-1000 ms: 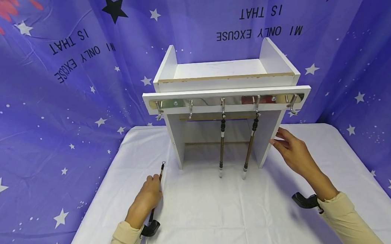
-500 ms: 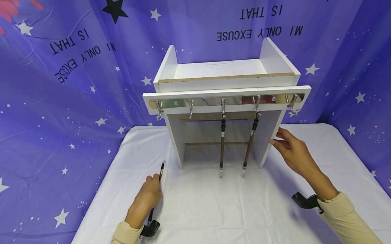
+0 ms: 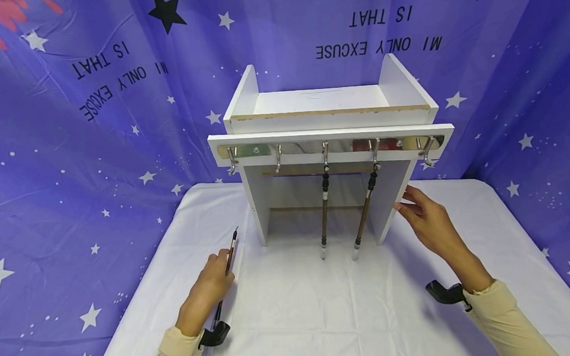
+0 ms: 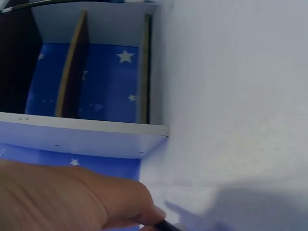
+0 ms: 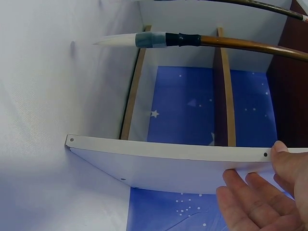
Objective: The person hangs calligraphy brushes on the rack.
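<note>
My left hand [image 3: 209, 283] holds a calligraphy brush [image 3: 231, 249] by its handle, to the left of a white wooden rack [image 3: 330, 122]. The brush slants with its loop end toward the rack and its clear-covered tip near my wrist. Only the dark end of the handle shows in the left wrist view. My right hand [image 3: 427, 221] holds the front edge of the rack's right side panel [image 5: 168, 154], thumb on the edge and fingertips against the outer face. Two more calligraphy brushes, one in the middle [image 3: 323, 214] and one to its right [image 3: 364, 214], hang tip down from hooks.
A metal hook strip [image 3: 303, 148] runs across the rack's front; the outer hooks [image 3: 427, 152] and the second from the left [image 3: 278, 159] hold nothing. A white cloth [image 3: 293, 319] covers the table. A purple star-printed curtain [image 3: 93, 173] stands behind and at both sides.
My left hand has shifted slightly to the left, and the brush's loop end has risen a little toward the rack. The right hand stays on the side panel.
</note>
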Demonstrator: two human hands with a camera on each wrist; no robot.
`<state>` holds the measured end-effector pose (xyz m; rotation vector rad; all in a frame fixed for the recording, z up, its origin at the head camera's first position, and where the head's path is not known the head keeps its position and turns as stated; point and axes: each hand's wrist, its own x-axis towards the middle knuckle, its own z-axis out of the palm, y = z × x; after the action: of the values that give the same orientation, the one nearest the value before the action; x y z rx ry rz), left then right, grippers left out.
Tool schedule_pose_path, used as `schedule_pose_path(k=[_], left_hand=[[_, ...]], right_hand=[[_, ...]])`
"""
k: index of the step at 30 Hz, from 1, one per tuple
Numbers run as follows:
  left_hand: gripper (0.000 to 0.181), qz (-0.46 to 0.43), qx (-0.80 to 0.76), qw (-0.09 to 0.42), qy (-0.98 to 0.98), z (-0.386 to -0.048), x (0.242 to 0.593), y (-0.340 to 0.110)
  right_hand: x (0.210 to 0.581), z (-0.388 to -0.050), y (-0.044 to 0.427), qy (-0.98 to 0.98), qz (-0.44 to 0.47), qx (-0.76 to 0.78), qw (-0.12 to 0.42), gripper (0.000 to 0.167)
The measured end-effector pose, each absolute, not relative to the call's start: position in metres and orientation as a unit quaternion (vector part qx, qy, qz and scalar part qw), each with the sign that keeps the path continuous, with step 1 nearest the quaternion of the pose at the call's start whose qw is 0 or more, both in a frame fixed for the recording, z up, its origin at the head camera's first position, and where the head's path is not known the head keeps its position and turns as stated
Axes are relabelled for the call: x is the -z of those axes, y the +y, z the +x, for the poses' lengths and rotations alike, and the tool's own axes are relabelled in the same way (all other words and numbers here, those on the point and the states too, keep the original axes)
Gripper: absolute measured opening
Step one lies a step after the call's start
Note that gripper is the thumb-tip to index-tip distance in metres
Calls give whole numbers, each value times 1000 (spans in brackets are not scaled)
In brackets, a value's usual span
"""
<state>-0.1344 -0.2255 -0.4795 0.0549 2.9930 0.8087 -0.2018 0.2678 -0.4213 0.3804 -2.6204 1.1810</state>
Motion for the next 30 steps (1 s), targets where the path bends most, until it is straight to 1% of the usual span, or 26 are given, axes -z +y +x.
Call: schedule_pose_path(k=[5, 9, 20, 30], left_hand=[[54, 19, -285, 6, 958, -132, 467, -226], [56, 25, -304, -14, 952, -129, 457, -225], [58, 60, -341, -99, 933, -119, 436, -218], [61, 83, -374, -122, 916, -105, 420, -209]], right_hand=[[421, -201, 268, -899, 129, -402, 121, 52], [421, -201, 268, -898, 129, -403, 121, 53], [420, -201, 267, -896, 133, -406, 121, 53], [421, -201, 268, -897, 136, -402, 125, 52]])
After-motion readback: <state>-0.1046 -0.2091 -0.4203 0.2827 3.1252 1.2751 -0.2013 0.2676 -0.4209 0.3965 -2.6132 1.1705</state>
